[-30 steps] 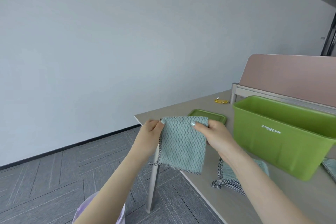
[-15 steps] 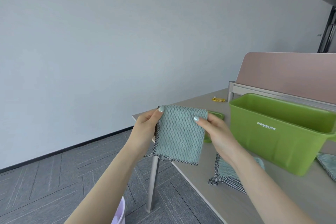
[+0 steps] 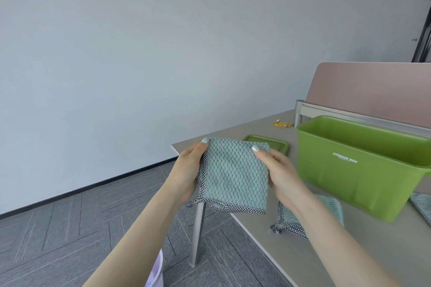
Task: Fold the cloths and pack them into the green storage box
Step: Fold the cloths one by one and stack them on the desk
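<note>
- Head view is showing the left hand and right hand holding a folded teal cloth in the air, off the table edge.
- Each thumb is pinching a top corner against fingers curled behind.
- Open green storage box is standing to the right, apart from the cloth.

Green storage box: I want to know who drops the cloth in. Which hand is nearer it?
Right. The right hand is just beside the green storage box; the left hand is across the folded cloth.
</note>
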A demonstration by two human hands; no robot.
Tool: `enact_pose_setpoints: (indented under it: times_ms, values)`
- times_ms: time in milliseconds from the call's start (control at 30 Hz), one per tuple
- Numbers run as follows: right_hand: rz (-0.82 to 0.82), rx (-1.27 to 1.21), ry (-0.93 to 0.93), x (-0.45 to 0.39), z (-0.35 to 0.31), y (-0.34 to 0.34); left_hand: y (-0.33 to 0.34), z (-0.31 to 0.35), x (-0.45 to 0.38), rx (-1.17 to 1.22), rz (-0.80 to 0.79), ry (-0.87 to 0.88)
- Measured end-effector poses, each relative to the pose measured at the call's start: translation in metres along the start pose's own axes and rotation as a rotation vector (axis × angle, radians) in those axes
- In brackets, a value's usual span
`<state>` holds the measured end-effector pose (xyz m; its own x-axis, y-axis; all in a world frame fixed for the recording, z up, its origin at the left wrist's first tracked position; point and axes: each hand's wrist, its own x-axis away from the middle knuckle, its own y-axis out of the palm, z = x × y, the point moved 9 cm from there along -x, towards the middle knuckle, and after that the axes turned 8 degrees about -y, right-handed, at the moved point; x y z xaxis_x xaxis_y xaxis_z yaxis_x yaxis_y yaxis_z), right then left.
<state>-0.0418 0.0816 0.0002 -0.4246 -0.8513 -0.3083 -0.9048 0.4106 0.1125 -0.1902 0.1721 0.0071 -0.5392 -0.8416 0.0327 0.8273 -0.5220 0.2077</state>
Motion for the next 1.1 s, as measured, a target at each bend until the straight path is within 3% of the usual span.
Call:
enact_pose_setpoints:
  times_ms: [200,333,400,467,567,667,833,1000,1100]
  values:
    - [0.101,-0.115,0.099,-0.001,0.011,-0.003,0.006,-0.033,0.0,-0.04,-0.018,-0.18]
    - [0.138,-0.051,0.183,0.001,0.022,-0.008,0.01,-0.04,0.0,0.103,-0.039,-0.239]
    - [0.173,0.23,0.064,0.002,0.016,-0.016,0.008,-0.041,0.0,0.143,-0.016,-0.266]
    - [0.146,0.416,-0.185,0.01,-0.006,-0.011,0.005,-0.043,-0.002,0.216,0.003,-0.289]
    - [-0.077,0.579,-0.546,0.027,-0.026,0.019,-0.001,-0.043,-0.003,0.324,0.007,-0.312]
    - [-0.199,0.763,-0.738,0.041,-0.027,0.043,-0.001,-0.042,-0.003,0.378,-0.019,-0.309]
    - [-0.144,0.785,-0.927,0.055,-0.036,0.06,0.005,-0.037,0.004,0.404,-0.067,-0.314]
    - [-0.023,0.609,-0.863,0.055,-0.042,0.045,0.004,-0.029,0.009,0.343,-0.068,-0.287]
    - [-0.034,0.711,-0.935,0.063,-0.046,0.048,0.004,-0.027,0.01,0.33,-0.082,-0.292]
